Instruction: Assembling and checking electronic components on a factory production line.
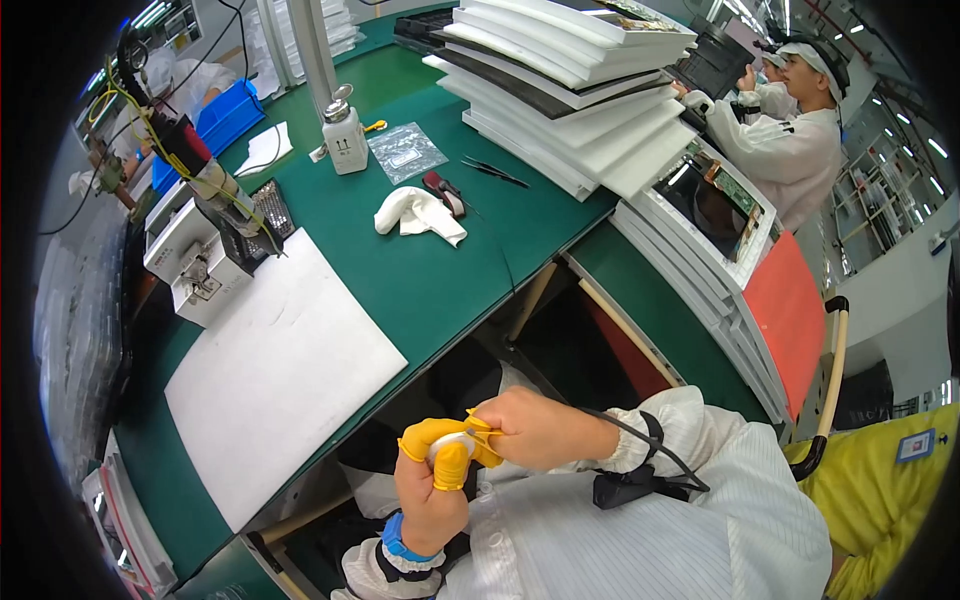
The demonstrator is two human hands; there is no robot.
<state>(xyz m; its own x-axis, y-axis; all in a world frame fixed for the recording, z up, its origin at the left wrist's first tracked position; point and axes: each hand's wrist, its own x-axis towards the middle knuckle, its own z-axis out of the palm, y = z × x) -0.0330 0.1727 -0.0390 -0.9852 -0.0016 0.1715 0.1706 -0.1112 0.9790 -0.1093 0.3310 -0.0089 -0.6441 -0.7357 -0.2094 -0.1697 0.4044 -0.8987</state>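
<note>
Yellow finger cots point(451, 468) cover several fingers of my left hand point(432, 490). That hand is closed around a small white rounded thing point(450, 447), whose kind I cannot make out. My right hand point(535, 428) is closed against the left fingertips, pinching stretched yellow rubber that looks like a finger cot. Both hands are in front of my body, off the table's near edge. A blue wrist strap point(402, 540) circles my left wrist. Nearest on the green table point(440, 290) are a white foam sheet point(290, 370), a crumpled white cloth point(420, 215) and a dark red-handled tool point(446, 192).
Tweezers point(495, 172), a clear bag point(407, 152) and a white pump bottle point(344, 135) stand or lie farther back. Foam sheets point(570, 110) are stacked high at the far right. A display panel with a circuit board point(712, 205) tops another stack. Co-workers point(790, 140) are beyond it.
</note>
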